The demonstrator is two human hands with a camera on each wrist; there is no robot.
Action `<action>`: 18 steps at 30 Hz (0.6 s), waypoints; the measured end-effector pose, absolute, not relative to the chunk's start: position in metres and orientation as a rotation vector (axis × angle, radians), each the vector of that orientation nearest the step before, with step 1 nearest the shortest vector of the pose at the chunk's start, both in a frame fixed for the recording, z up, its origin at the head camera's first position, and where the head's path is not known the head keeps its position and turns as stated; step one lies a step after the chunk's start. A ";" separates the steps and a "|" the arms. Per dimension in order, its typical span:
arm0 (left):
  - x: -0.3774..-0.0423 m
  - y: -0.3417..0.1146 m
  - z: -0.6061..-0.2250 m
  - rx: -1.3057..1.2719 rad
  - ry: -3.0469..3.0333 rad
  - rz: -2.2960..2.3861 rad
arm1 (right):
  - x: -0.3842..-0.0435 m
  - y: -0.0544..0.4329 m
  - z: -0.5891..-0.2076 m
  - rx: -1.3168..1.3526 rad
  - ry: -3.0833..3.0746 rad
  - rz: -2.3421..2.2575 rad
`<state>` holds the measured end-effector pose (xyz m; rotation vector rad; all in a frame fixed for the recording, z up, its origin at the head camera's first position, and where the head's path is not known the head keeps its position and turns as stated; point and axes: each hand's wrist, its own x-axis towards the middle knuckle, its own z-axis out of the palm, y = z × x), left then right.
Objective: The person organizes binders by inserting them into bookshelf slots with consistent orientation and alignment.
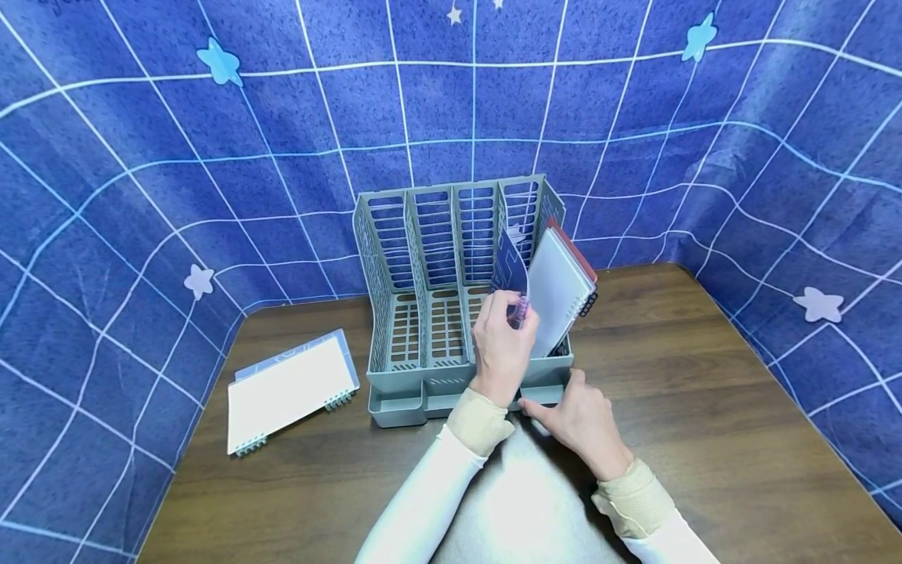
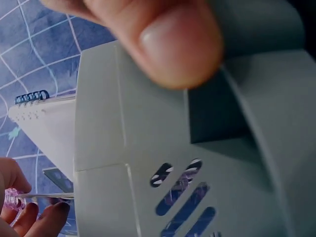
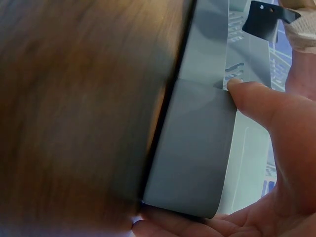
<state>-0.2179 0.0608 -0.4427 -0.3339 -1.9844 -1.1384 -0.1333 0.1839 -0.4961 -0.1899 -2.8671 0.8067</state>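
My left hand [image 1: 503,345] pinches a dark blue notebook [image 1: 509,262] by its purple spiral edge. This notebook stands upright in the rightmost part of a grey desktop file organizer [image 1: 396,382]. Beside it, a white-paged spiral notebook [image 1: 553,290] leans right, with a red-covered notebook [image 1: 576,254] behind it. With my right hand [image 1: 585,415] I grip the organizer's front right corner. In the right wrist view, the thumb [image 3: 252,96] lies on the front tray's edge, while the other fingers [image 3: 173,227] wrap the outer side. The left wrist view shows the purple coil [image 2: 15,200] between fingertips.
An opened spiral notebook [image 1: 292,395] with a white page, teal coil and blue cover lies on the wooden table [image 1: 705,376], left of the organizer. Blue grid-patterned fabric [image 1: 282,196] with stars hangs behind and on both sides.
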 end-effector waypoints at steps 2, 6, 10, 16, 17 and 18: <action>-0.216 0.061 -0.445 -0.352 -1.995 -1.149 | -0.133 0.184 -0.496 -0.194 -2.869 0.806; -0.213 0.060 -0.447 -0.374 -2.015 -1.190 | -0.133 0.184 -0.496 -0.205 -2.871 0.809; -0.210 0.060 -0.446 -0.369 -2.038 -1.239 | -0.133 0.184 -0.495 -0.205 -2.874 0.808; -0.207 0.057 -0.446 -0.332 -2.082 -1.247 | -0.134 0.184 -0.496 -0.198 -2.880 0.801; -0.207 0.057 -0.446 -0.326 -2.085 -1.245 | -0.134 0.184 -0.497 -0.197 -2.880 0.801; -0.206 0.056 -0.446 -0.320 -2.087 -1.240 | -0.134 0.184 -0.497 -0.197 -2.880 0.802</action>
